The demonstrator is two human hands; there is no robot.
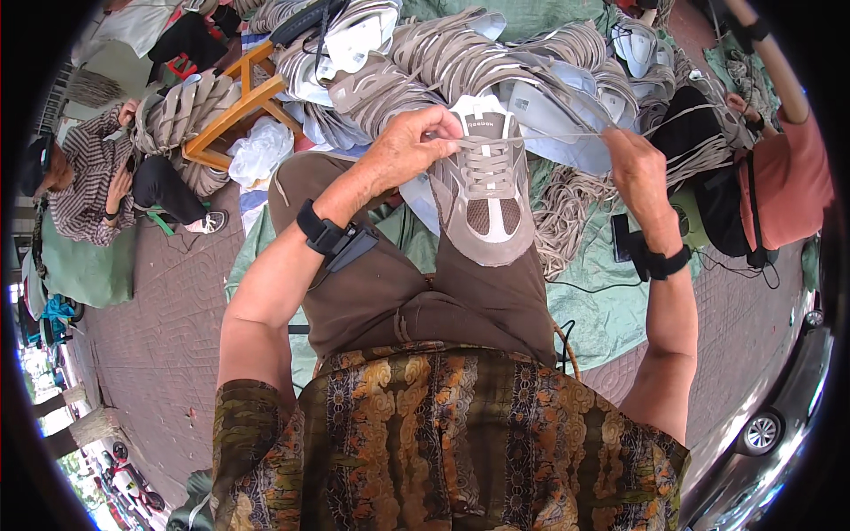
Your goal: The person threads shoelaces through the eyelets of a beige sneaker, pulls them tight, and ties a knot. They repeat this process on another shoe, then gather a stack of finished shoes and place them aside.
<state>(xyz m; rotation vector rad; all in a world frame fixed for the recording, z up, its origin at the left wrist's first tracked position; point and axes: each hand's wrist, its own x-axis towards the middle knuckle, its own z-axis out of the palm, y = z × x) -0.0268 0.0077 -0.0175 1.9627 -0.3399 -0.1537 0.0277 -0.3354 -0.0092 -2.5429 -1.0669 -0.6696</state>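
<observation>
A grey sneaker point(485, 190) rests on the person's lap. The left hand point(409, 146) pinches its lace point(553, 134) at the tongue; the right hand point(636, 164) grasps the lace's far end (pulled taut).

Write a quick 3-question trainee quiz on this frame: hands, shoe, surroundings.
1. True or false: the grey shoe upper rests on the person's lap.
2. Which hand pulls the shoelace out to the side? A) left hand B) right hand C) neither
3. Fill in: beyond the knees lies a pile of grey ____ on a green tarp.

Key
1. True; it lies toe toward the person on the brown trousers.
2. B; the left hand pinches the lace at the top of the tongue.
3. Shoe uppers.
</observation>
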